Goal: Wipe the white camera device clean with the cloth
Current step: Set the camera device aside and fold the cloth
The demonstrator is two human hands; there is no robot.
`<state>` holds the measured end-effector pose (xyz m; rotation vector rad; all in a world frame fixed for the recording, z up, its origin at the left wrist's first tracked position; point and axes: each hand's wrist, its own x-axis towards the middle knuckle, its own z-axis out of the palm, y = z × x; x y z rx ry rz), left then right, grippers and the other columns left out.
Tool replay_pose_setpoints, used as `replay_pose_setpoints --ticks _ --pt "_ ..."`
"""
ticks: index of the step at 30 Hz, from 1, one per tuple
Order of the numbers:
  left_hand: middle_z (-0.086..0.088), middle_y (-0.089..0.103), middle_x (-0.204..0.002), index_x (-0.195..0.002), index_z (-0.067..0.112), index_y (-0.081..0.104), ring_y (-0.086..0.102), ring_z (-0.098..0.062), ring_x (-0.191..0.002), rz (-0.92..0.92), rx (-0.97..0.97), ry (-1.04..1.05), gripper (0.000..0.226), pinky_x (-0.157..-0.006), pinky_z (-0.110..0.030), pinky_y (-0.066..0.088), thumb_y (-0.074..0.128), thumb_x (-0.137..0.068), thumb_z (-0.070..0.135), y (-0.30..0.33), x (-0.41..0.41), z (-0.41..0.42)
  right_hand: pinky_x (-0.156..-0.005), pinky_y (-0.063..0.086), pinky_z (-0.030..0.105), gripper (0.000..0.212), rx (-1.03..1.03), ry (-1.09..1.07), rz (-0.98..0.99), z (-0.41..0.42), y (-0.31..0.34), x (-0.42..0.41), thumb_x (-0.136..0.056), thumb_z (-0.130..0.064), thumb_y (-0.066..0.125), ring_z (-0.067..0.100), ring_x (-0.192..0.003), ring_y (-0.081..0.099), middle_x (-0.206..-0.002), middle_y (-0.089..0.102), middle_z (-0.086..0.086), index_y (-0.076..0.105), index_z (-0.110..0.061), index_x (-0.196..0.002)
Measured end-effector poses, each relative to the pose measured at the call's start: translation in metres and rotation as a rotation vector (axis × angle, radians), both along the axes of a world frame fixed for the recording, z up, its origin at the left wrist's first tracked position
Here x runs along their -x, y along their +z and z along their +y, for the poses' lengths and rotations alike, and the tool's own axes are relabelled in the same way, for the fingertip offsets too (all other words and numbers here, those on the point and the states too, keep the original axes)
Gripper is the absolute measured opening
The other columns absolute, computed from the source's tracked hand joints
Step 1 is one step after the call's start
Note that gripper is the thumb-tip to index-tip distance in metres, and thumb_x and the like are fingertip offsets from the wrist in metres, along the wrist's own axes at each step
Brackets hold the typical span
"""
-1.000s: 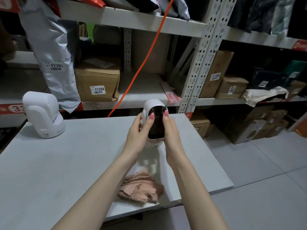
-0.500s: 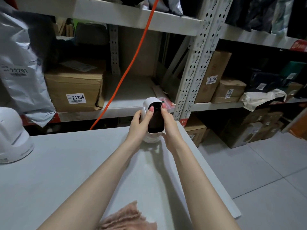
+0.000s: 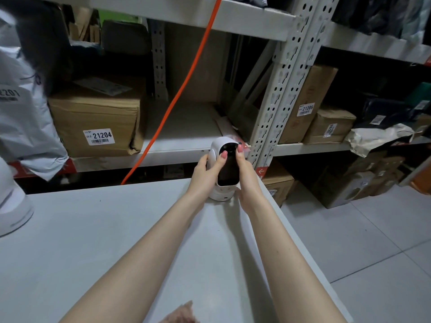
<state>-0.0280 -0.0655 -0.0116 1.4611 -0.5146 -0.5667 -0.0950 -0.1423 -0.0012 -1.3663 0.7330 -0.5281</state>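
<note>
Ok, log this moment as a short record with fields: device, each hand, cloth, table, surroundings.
device: white camera device, dark front facing the person, base at the far right part of the table
left hand: left hand grips the device's left side, thumb on its front
right hand: right hand grips its right side
cloth: pink cloth at the near table edge, mostly out of frame, not held
other device: second white device at far left, partly cut off
background: shelf with cardboard box labelled 21204; orange cable
</note>
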Motion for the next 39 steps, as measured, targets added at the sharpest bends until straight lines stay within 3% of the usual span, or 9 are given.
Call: replay_pose_setpoints --ticks 6,9,12,15,21,28,31,35,39 --pt "0.001 0.063 -0.124 -0.129 0.017 0.054 0.058 -0.016 -0.119 0.017 -0.002 -0.047 0.048 -0.098 -0.028 0.045 0.056 -0.092 0.047 0.006 0.004 0.002 -0.085 0.043 0.025 0.039 -0.069 0.005 -0.03 0.004 0.004 0.006 -0.094 -0.058 0.046 -0.001 -0.091 0.058 -0.109 0.064 -0.008 0.057 -0.025 -0.112" --pt "-0.004 0.039 -0.15 -0.15 0.013 0.027 0.034 -0.021 -0.141 0.021 -0.088 -0.065 0.076 -0.11 -0.032 0.032 0.059 -0.09 0.047 0.013 0.008 0.013 -0.079 0.043 0.019 0.041 -0.072 0.018 0.003 0.011 0.012 0.015 -0.097 -0.055 0.041 -0.003 -0.088 0.055 -0.11 0.058 -0.008 0.053 -0.025 -0.122" --pt "-0.007 0.013 -0.162 -0.154 0.013 0.004 0.016 -0.022 -0.148 -0.007 -0.183 -0.048 0.093 -0.115 -0.036 0.022 0.062 -0.089 0.046 0.018 0.015 0.035 -0.11 0.031 0.033 0.071 -0.036 -0.012 0.066 0.022 0.02 0.028 -0.096 -0.059 0.041 0.012 -0.134 0.039 -0.148 0.04 -0.005 0.029 -0.015 -0.15" --pt "-0.008 0.017 -0.161 -0.154 0.016 0.008 0.02 -0.02 -0.147 -0.073 -0.234 -0.071 0.088 -0.111 -0.033 0.026 0.061 -0.089 0.044 0.017 0.023 0.066 -0.117 0.019 0.041 0.075 0.002 -0.035 0.066 0.034 0.017 0.047 -0.095 -0.058 0.045 0.018 -0.148 0.019 -0.161 0.02 -0.003 0.019 -0.02 -0.154" --pt "-0.002 0.037 -0.151 -0.151 0.026 0.024 0.035 -0.014 -0.139 -0.34 -0.376 -0.206 0.074 -0.101 -0.025 0.033 0.061 -0.089 0.044 0.008 0.054 0.143 -0.109 0.03 0.031 0.059 0.103 0.076 0.069 0.082 0.017 0.101 -0.098 -0.036 0.053 0.012 -0.136 0.036 -0.151 0.037 -0.002 0.032 -0.014 -0.149" --pt "0.002 0.053 -0.137 -0.141 0.022 0.043 0.048 -0.003 -0.121 -0.472 -0.463 -0.381 0.055 -0.098 -0.014 0.033 0.061 -0.091 0.035 0.002 0.092 0.217 -0.092 0.043 0.016 0.047 0.295 0.359 0.194 0.144 0.0 0.145 -0.096 -0.013 0.059 0.014 -0.126 0.05 -0.139 0.053 0.009 0.046 -0.009 -0.14" --pt "0.007 0.057 -0.132 -0.137 0.026 0.048 0.049 0.002 -0.118 -0.542 -0.468 -0.396 0.054 -0.094 -0.006 0.033 0.067 -0.087 0.034 -0.002 0.101 0.242 -0.092 0.043 0.014 0.044 0.47 0.456 0.29 0.164 -0.01 0.162 -0.093 -0.017 0.063 0.01 -0.124 0.052 -0.132 0.059 0.002 0.051 -0.015 -0.136" --pt "0.014 0.055 -0.125 -0.134 0.026 0.053 0.048 0.003 -0.115 -0.606 -0.473 -0.468 0.069 -0.094 0.0 0.03 0.083 -0.072 0.031 -0.006 0.11 0.262 -0.1 0.047 0.025 0.055 0.578 0.485 0.319 0.177 -0.019 0.181 -0.081 -0.029 0.078 0.004 -0.116 0.051 -0.124 0.055 -0.006 0.051 -0.029 -0.129" --pt "0.009 0.051 -0.123 -0.132 0.026 0.057 0.042 -0.004 -0.112 -0.836 -0.566 -0.496 0.069 -0.094 -0.015 0.035 0.084 -0.069 0.031 -0.017 0.115 0.265 -0.091 0.04 0.021 0.06 0.78 0.548 0.398 0.184 -0.024 0.189 -0.069 -0.029 0.087 0.008 -0.11 0.039 -0.115 0.044 -0.006 0.042 -0.044 -0.107"
